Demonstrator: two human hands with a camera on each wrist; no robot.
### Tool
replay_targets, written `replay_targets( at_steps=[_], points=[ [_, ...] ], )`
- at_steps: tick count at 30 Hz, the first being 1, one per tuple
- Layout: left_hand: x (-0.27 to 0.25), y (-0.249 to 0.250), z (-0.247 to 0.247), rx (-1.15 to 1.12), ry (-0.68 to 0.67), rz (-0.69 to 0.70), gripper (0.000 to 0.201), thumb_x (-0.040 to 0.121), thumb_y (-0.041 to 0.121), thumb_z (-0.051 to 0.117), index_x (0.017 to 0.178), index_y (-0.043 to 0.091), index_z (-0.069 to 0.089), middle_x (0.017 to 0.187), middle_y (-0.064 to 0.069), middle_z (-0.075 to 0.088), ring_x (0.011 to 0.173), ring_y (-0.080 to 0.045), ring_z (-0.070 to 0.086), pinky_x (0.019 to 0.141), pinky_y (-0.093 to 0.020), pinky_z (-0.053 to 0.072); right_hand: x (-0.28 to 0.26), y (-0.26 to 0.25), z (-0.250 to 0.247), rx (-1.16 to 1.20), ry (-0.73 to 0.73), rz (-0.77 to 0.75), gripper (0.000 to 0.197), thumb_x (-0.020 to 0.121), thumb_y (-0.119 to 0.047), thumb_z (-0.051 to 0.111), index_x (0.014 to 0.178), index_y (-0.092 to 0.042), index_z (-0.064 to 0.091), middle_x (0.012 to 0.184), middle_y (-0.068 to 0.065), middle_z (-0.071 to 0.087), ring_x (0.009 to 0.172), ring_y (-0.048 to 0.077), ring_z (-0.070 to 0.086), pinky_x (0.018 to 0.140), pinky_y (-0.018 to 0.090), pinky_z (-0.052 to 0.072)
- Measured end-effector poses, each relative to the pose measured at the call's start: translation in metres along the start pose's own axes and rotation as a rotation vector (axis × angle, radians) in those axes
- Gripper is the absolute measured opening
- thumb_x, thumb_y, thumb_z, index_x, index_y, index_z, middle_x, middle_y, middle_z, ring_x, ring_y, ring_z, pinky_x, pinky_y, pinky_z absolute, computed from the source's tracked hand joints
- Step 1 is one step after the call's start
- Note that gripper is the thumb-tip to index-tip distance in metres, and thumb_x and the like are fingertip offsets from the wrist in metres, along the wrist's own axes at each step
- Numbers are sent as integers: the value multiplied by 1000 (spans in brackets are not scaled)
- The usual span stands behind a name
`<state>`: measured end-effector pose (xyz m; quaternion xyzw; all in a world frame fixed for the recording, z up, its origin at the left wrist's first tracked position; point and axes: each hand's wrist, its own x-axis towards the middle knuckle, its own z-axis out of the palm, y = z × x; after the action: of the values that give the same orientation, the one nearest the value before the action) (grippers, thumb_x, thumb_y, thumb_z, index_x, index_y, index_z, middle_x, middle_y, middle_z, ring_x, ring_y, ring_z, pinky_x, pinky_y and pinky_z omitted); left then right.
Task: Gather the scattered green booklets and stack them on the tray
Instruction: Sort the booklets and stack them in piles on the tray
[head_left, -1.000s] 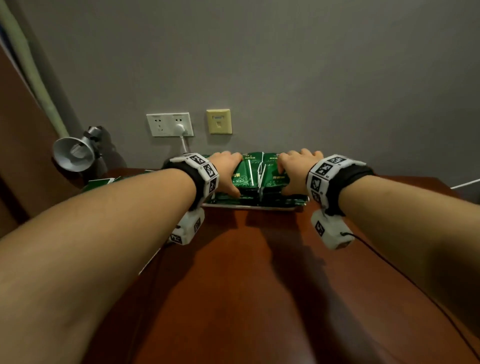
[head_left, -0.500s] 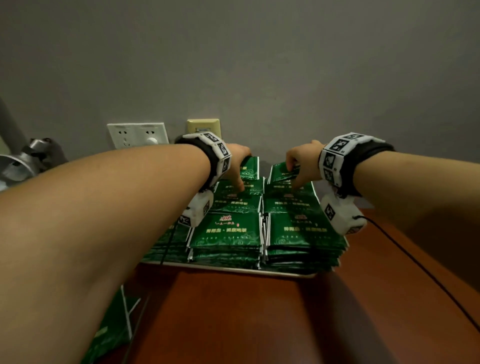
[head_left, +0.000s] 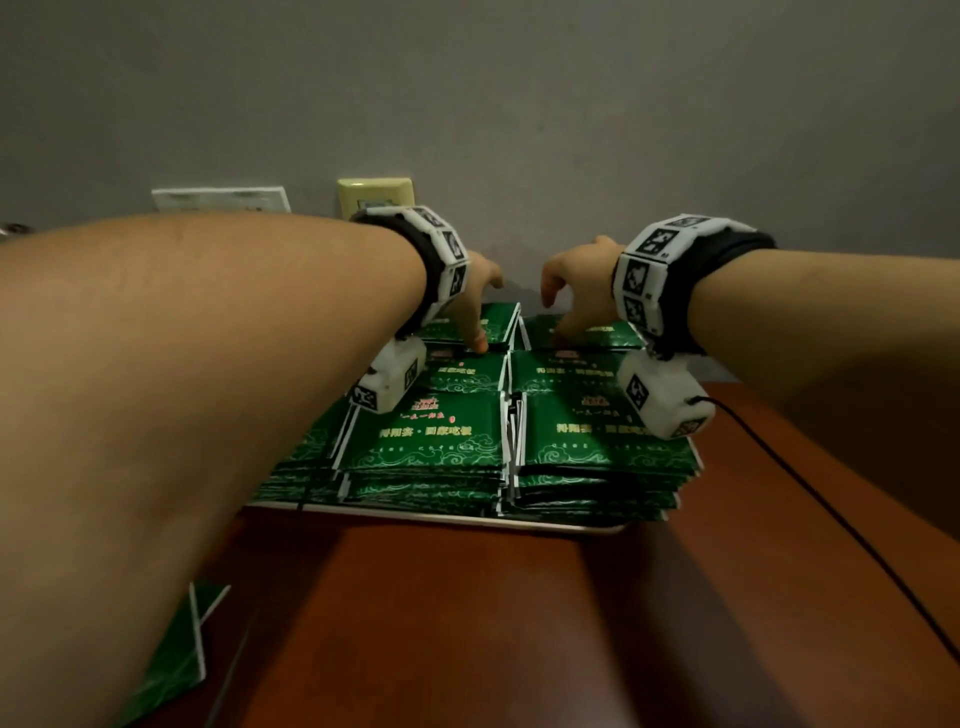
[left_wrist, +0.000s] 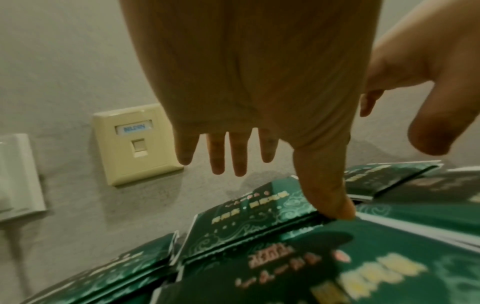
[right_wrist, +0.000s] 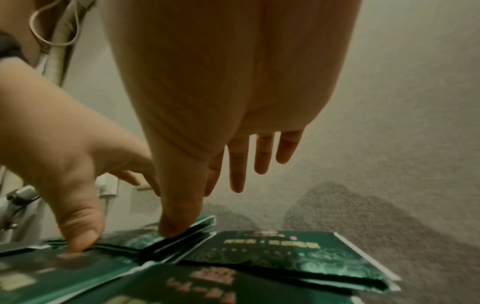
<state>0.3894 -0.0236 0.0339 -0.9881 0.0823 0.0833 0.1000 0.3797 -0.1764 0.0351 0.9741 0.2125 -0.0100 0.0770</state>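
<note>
Reaching over the stacked green booklets (head_left: 436, 431), both hands work at the far row, close to the wall (head_left: 519, 104); the left hand (head_left: 470, 301) has its fingers straight and spread, gripping nothing, with only the thumb tip (left_wrist: 337, 209) pressed down at the seam where the far left booklet (left_wrist: 254, 207) meets the nearer one; the right hand (head_left: 571, 291) is likewise splayed and relaxed, holding nothing, its thumb (right_wrist: 176, 224) resting on the lifted corner of a far booklet (right_wrist: 187, 232) near the middle gap; the four fingers of each hand hang clear of the covers, beyond the far edge of the pile.

Everything under the hands sits on the tray (head_left: 545, 526), in rows side by side, several deep; the far booklets lie directly below the thumbs and slightly toward the person from the fingertips, their long edges running across, left to right; the corner under the right thumb looks raised rather than flat, so I judge the coming move to be a press or a nudge to square that far row, and the right hand is the nearer one to it.

One more green booklet (head_left: 171, 660) lies off the tray on the wooden table (head_left: 519, 623), well back from both hands, beneath the left forearm; by my reckoning the left hand is nearer to it, and it has yet to be gathered.
</note>
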Motion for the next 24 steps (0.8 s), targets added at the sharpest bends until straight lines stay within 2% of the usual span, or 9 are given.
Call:
replay_targets(
  at_steps=[4,9,12,15,17,19,21,22,24],
  points=[
    [-33,1,-6,-9,10,-14,95,77,38,78,152,17,24,152,-8,36,136,-29,40,110,-41,37,-22,-15,-14,9,-20,-16,53,84,-43,71,129,-20,55,130,2,56,113,25,53,94,32,41],
    [-91,5,-18,16,31,-17,93,78,41,78,150,13,26,151,-9,39,134,-28,43,108,-38,39,-68,-44,-43,-31,-9,-80,52,88,-42,66,133,-20,53,132,1,56,118,25,50,81,28,35],
    [-137,5,-14,19,92,-37,87,78,44,77,147,13,33,145,-10,45,128,-30,47,103,-38,42,-98,-70,-53,-38,-33,-102,53,90,-44,64,133,-16,54,130,3,58,118,26,52,83,27,38],
    [-192,1,21,5,134,-80,77,79,49,74,139,13,40,135,-15,49,122,-35,46,99,-41,43,-130,-110,-47,-53,-92,-146,48,87,-47,65,122,-14,62,117,6,65,104,27,60,95,35,47],
    [-231,-5,56,-30,104,-138,73,80,47,72,138,15,40,135,-16,45,124,-36,41,100,-45,42,-149,-142,-34,-103,-133,-165,48,80,-53,67,113,-18,64,106,4,67,96,28,63,91,39,52],
    [-268,-14,85,-63,82,-220,69,81,44,70,136,16,41,138,-15,43,127,-36,38,100,-46,40,-138,-167,3,-167,-177,-178,48,69,-58,68,104,-26,63,100,2,66,89,29,64,85,44,54],
    [-306,-22,107,-95,69,-310,61,83,41,69,133,15,43,135,-14,44,127,-35,38,99,-49,41,-150,-204,31,-235,-235,-176,42,64,-53,72,99,-34,61,105,3,67,89,32,65,83,49,55],
    [-324,-25,116,-108,70,-347,57,85,39,67,131,15,44,133,-13,45,126,-35,38,98,-49,41,-174,-224,31,-235,-249,-189,44,70,-50,72,110,-34,59,118,5,65,99,33,63,87,49,53],
    [-354,-31,129,-133,76,-399,50,87,32,64,129,14,44,131,-14,45,126,-35,39,98,-48,41,-214,-254,34,-180,-286,-225,52,91,-37,61,137,-19,46,140,9,50,123,31,51,100,39,43]
  ],
)
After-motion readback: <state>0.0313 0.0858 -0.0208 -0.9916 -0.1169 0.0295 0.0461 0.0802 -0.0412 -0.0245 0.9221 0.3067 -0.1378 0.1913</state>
